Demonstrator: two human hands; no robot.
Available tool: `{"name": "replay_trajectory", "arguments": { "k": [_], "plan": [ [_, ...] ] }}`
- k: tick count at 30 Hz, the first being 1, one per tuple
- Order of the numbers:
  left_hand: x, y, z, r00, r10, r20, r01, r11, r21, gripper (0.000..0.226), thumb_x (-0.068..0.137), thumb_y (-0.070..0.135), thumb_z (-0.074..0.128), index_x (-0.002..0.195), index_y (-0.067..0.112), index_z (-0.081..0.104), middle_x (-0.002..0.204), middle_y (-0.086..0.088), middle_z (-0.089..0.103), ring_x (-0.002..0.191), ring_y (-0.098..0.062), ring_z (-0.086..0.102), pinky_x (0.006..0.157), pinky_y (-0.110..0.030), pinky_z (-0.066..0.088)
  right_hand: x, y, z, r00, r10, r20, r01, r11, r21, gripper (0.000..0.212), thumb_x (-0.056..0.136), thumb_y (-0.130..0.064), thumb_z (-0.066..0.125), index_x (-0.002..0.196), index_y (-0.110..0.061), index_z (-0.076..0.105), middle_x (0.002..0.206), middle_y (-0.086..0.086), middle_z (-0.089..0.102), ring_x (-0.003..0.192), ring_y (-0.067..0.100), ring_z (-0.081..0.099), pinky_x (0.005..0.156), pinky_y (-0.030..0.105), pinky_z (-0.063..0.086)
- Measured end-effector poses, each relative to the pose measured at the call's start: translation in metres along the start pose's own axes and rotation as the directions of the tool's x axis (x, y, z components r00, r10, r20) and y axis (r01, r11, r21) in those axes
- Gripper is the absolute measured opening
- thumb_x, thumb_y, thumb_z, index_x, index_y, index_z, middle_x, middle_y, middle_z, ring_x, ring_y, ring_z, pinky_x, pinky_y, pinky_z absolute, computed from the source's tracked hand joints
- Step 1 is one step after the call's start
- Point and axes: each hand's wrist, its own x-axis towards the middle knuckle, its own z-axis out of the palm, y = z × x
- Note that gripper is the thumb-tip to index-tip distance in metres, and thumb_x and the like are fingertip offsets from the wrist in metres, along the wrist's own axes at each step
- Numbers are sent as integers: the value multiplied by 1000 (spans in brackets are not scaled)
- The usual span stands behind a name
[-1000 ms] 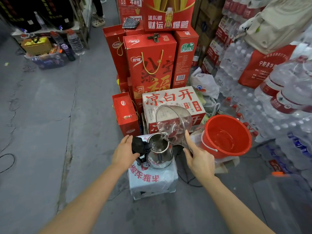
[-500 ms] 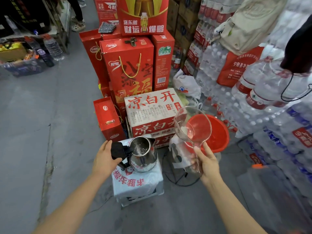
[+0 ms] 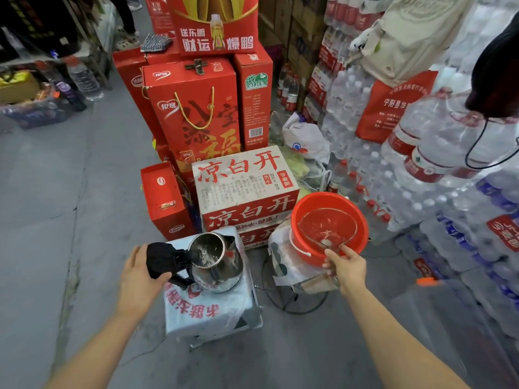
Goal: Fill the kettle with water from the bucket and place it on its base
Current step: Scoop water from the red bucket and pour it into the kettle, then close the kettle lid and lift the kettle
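Note:
A steel kettle (image 3: 216, 262) stands with water inside on a low stool wrapped in a white printed bag (image 3: 202, 313). Its black lid (image 3: 161, 259) is flipped open to the left, and my left hand (image 3: 140, 276) holds that lid back. The red bucket (image 3: 303, 242) sits to the right on a bag-covered stand. My right hand (image 3: 346, 268) grips the handle of a clear plastic scoop (image 3: 327, 228), which is lowered inside the bucket. The kettle's base is not visible.
A white and red carton (image 3: 247, 189) and red gift boxes (image 3: 193, 113) stand right behind the kettle. Packs of bottled water (image 3: 421, 169) are stacked along the right. A black cable (image 3: 292, 301) loops on the grey concrete floor under the bucket stand.
My right hand has swung the scoop from pouring over the kettle rightward and down into the bucket. My left hand has stayed on the open lid.

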Motion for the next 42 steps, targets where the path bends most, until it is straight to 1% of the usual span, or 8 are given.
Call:
{"name": "replay_trajectory", "arguments": {
  "k": [5,7,11,15,21,25,32,42],
  "plan": [
    [-11,7,-3,998,-59,-33,57,997,-59,74,71,10,83,135,12,48,136,-15,54,115,-39,57,89,-48,50,10,5,-9,990,-143,-19,130,938,-321,46,89,-11,71,132,1,59,103,21,70,72,22,69,62,18,54],
    [-14,9,-3,995,-95,-35,93,993,-79,76,72,13,83,140,14,46,136,-16,55,116,-38,59,93,-49,51,14,9,-14,966,-255,-33,188,788,-586,44,89,-21,71,128,-2,64,124,21,67,108,37,64,92,34,49],
    [-15,13,-1,986,-157,-55,149,980,-130,77,75,17,81,143,16,45,136,-14,58,117,-35,60,98,-51,51,10,20,-15,858,-509,65,360,507,-783,49,87,-19,72,131,0,61,133,23,60,124,43,51,100,52,42],
    [-18,34,1,987,-137,-89,123,981,-147,76,77,14,79,144,19,43,138,-10,56,118,-32,60,99,-47,51,-2,41,-1,657,-705,266,585,255,-770,54,75,-7,83,124,4,64,122,23,66,114,44,59,95,57,47],
    [-11,54,10,991,112,-76,-110,993,29,72,80,17,77,145,21,45,148,-2,50,133,-27,47,110,-45,42,-40,66,61,458,-684,568,810,58,-584,55,70,-7,85,123,-1,68,117,15,71,107,35,67,92,49,53],
    [-2,69,27,969,248,24,-248,954,167,73,83,26,73,148,22,40,154,1,43,138,-24,41,114,-42,37,-53,77,109,360,-669,651,873,-5,-487,45,73,-9,75,117,-1,69,113,14,72,105,30,66,92,42,54],
    [13,56,46,879,425,216,-472,838,274,72,87,30,69,150,17,37,155,0,41,142,-22,38,117,-34,29,-60,89,153,394,-620,678,883,51,-466,50,77,-6,77,125,-1,65,122,13,69,112,31,65,96,44,54],
    [50,13,46,613,708,352,-789,522,323,70,66,34,88,130,17,64,132,0,66,122,-19,63,98,-30,49,-62,117,177,397,-594,699,901,106,-422,63,83,-1,67,143,-2,49,146,13,53,132,27,55,101,42,51]
  ]
}}
